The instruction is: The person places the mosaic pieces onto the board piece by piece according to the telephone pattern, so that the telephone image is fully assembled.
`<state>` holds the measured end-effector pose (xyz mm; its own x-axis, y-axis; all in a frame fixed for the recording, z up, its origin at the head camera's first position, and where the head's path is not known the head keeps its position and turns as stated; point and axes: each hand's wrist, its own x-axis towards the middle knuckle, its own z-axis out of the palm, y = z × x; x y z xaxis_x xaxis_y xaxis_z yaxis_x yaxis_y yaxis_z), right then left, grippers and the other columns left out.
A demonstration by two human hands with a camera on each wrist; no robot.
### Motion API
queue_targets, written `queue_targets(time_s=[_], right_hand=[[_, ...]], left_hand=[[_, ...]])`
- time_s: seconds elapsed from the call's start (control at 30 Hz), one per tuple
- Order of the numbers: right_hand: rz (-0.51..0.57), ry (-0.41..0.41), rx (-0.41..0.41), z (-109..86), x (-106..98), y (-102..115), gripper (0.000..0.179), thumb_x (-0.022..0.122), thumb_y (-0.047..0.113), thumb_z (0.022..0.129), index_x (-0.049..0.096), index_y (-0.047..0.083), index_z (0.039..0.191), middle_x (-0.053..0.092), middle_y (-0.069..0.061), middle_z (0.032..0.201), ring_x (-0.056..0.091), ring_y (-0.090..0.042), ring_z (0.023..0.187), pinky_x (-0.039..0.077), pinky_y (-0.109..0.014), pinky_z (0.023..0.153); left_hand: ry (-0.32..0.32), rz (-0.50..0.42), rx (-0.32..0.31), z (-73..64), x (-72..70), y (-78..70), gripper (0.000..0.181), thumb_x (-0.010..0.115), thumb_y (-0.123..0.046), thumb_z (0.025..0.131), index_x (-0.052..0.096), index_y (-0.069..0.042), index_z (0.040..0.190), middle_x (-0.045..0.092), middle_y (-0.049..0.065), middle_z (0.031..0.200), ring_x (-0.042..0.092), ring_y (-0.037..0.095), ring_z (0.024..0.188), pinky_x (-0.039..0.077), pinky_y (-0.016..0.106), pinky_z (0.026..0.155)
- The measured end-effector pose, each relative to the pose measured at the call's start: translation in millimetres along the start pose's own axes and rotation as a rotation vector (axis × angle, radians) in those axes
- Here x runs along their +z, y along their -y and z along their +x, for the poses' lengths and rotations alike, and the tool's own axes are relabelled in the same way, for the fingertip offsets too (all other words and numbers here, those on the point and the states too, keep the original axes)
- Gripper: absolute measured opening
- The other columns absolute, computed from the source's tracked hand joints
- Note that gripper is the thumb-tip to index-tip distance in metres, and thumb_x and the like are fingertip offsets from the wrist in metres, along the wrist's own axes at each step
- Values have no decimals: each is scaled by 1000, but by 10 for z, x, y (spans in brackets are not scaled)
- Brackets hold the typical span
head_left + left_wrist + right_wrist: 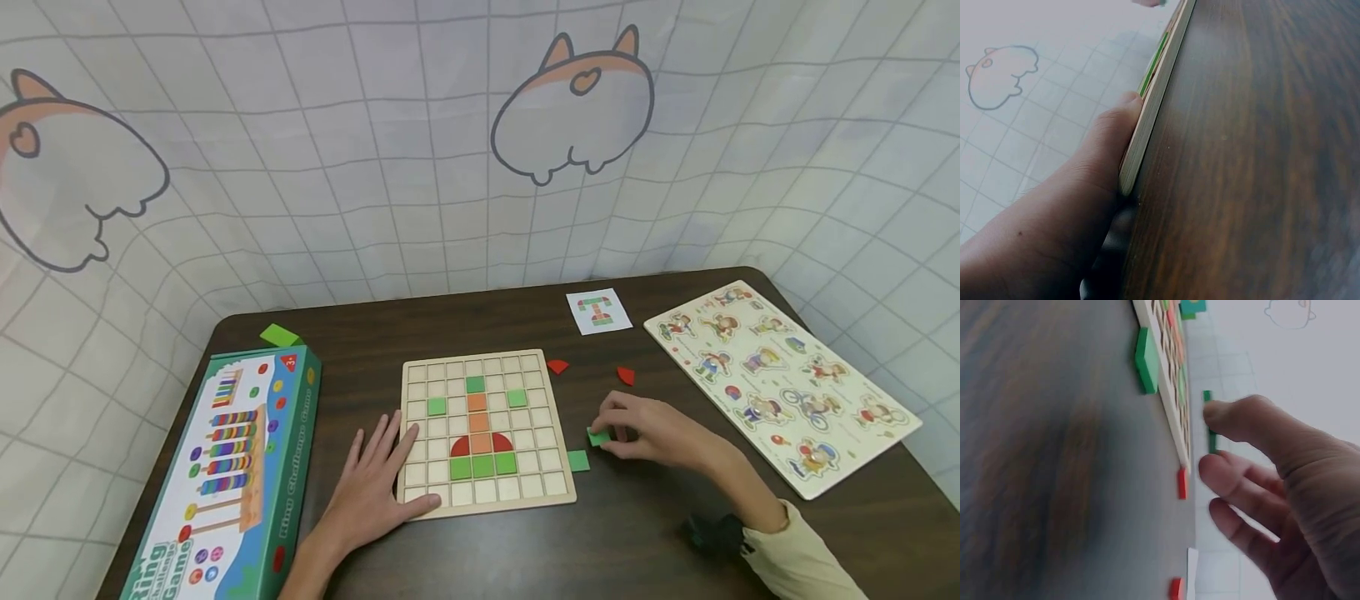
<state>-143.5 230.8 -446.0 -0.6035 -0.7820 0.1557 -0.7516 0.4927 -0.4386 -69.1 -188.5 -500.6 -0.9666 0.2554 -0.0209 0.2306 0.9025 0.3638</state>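
A wooden grid board (pixel 534 461) lies on the dark table, with green and orange squares and two red quarter-circle pieces set in its cells. My left hand (pixel 367 487) rests at its lower left, fingers spread along the left side and thumb over the near edge. In the left wrist view the thumb (pixel 1124 109) presses against the board's rim. To the right of the board, my right hand (pixel 648 427) pinches a green square tile (pixel 597 437) between thumb and fingers, held off the table. Another green tile (pixel 578 461) lies against the board's right edge.
Two red quarter-circle pieces, one near the board (pixel 557 366) and one farther right (pixel 626 377), lie beyond my right hand. A pattern card (pixel 611 313) lies behind them. A picture puzzle board (pixel 720 408) occupies the right, a game box (pixel 288 467) the left; a green piece (pixel 280 335) lies behind the box.
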Motion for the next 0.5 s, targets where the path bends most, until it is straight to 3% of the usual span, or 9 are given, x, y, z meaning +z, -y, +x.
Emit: queue_targets(time_s=[0.1,0.27,0.5], right_hand=[[-20,-71,-67,163,2,24,21,74,12,84,72,16,104,57,4,99,55,-2,72,49,-17,62],[-45,-57,-85,541,52,101,17,74,12,85,73,15,102,58,0,100,56,-8,76,49,-18,65],[-67,-16,50,1123,126,178,18,70,17,89,75,13,106,59,-4,106,60,-12,81,49,-21,67]], left_hand=[[-7,1,-2,4,-11,3,102,54,-81,75,23,-26,155,10,3,165,10,29,153,6,60,120],[-5,10,-4,14,-13,-3,102,52,-82,75,23,-26,155,10,2,165,10,29,153,6,60,120],[11,11,-10,8,5,-5,103,51,-83,75,23,-26,155,9,1,166,10,28,153,7,59,121]])
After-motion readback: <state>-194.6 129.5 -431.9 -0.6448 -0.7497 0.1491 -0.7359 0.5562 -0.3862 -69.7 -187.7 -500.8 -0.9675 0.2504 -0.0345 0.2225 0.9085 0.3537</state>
